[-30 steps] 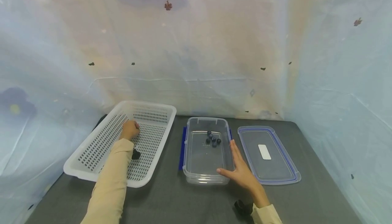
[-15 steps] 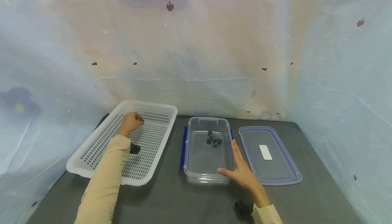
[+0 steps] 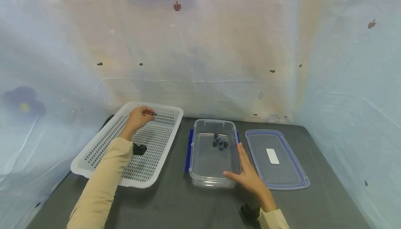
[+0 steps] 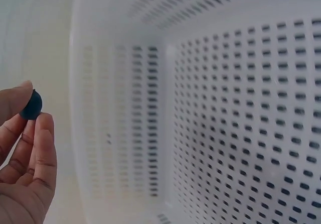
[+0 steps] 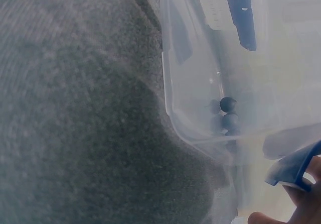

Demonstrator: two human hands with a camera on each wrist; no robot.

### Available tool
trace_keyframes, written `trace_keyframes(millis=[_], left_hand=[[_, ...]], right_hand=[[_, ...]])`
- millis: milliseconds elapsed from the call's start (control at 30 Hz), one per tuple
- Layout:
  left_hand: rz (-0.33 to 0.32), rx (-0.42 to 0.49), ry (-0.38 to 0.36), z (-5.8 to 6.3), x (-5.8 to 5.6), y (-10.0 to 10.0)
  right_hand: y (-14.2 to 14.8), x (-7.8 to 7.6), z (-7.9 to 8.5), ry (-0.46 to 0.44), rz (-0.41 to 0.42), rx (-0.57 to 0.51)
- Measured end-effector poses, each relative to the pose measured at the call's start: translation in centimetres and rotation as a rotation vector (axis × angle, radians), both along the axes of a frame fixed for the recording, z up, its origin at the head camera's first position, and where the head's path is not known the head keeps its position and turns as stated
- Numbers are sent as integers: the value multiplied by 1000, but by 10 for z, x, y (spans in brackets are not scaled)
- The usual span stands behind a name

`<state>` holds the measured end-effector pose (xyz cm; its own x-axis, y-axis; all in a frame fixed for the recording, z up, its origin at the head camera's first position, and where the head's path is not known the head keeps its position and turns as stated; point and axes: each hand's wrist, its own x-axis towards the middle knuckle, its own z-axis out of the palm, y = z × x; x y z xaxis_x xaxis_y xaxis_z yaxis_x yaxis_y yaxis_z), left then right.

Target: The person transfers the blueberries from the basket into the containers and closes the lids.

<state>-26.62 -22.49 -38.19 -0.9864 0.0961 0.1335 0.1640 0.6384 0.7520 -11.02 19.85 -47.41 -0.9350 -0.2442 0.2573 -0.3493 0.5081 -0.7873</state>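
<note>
My left hand [image 3: 139, 118] is raised over the far part of a white slotted basket [image 3: 138, 183]. Between thumb and fingers it pinches one dark blueberry [image 4: 32, 106], plainly seen in the left wrist view. A clear plastic food container [image 3: 213, 181] stands open in the middle, with several blueberries [image 3: 221, 145] on its floor towards the back right. Against the container's right side rests my right hand [image 3: 249, 178], thumb by the front corner and fingers extended along the wall. In the right wrist view its fingers touch a blue side latch [image 5: 296, 166].
A clear lid [image 3: 288, 173] with a blue seal and white label lies flat right of the container. Another blue latch [image 3: 189, 152] sticks out on the container's left. Printed sheeting [image 3: 200, 48] encloses the grey table [image 3: 175, 204] behind and at both sides.
My left hand has risen from inside the basket and moved back and to the right, bringing a blueberry up. The right hand and container keep their places.
</note>
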Motion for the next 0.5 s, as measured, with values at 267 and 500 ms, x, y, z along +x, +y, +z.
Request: trace_keyframes(millis=[267, 500], left_hand=[[-66, 111, -13, 21, 13, 22], [-124, 266, -96, 35, 22, 48]], right_hand=[[4, -1, 0, 3, -5, -4], [4, 0, 0, -3, 0, -4]])
